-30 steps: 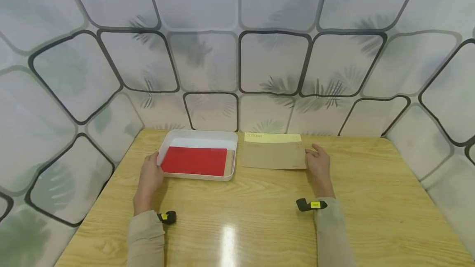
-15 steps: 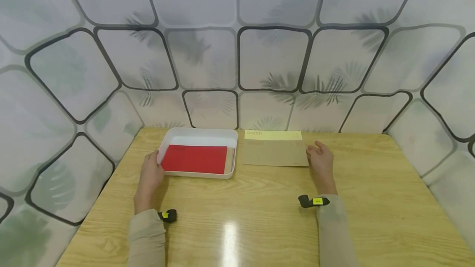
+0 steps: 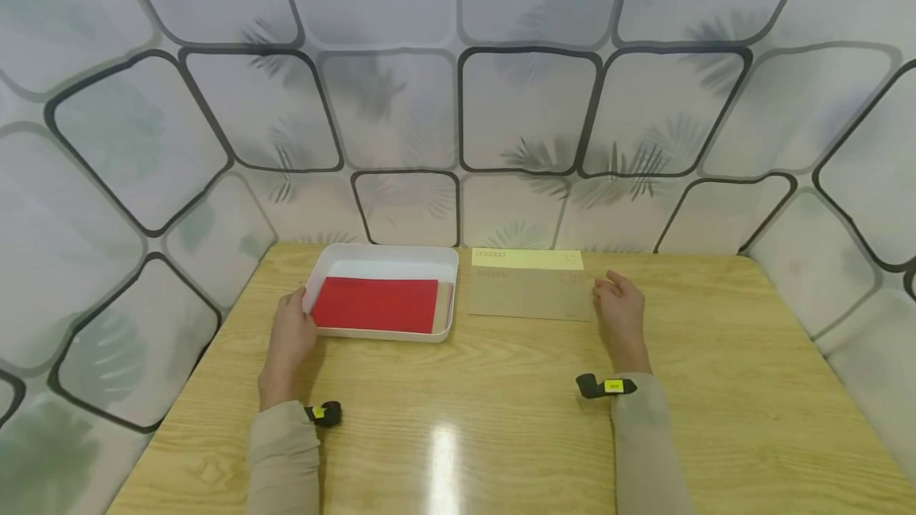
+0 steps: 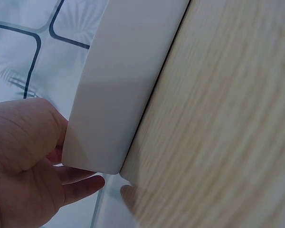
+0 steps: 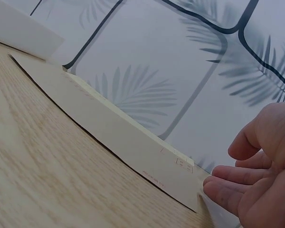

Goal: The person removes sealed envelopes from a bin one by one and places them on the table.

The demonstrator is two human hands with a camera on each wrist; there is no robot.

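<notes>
A white tray [image 3: 390, 262] stands at the back left of the table, holding a red envelope [image 3: 375, 304] with a brown one [image 3: 442, 308] partly showing under it. My left hand [image 3: 289, 332] grips the tray's left end near its front corner; in the left wrist view the tray wall [image 4: 118, 80] hides the thumb tip. Right of the tray lies a brown envelope [image 3: 529, 292], covering most of a yellow envelope [image 3: 525, 259] whose top strip shows behind. Just off the brown envelope's right edge is my right hand [image 3: 621, 312], fingers loosely bent and holding nothing.
The wooden table [image 3: 501, 412] carries the tray and envelopes close to its back edge. A patterned curtain or wall covering [image 3: 529, 118] rises right behind them and along both sides. Black wrist cameras [image 3: 604, 386] are strapped to both sleeves.
My right hand has let go of the brown envelope's right edge and drawn slightly right. That envelope now lies flatter on the yellow one. The left hand stays at the tray.
</notes>
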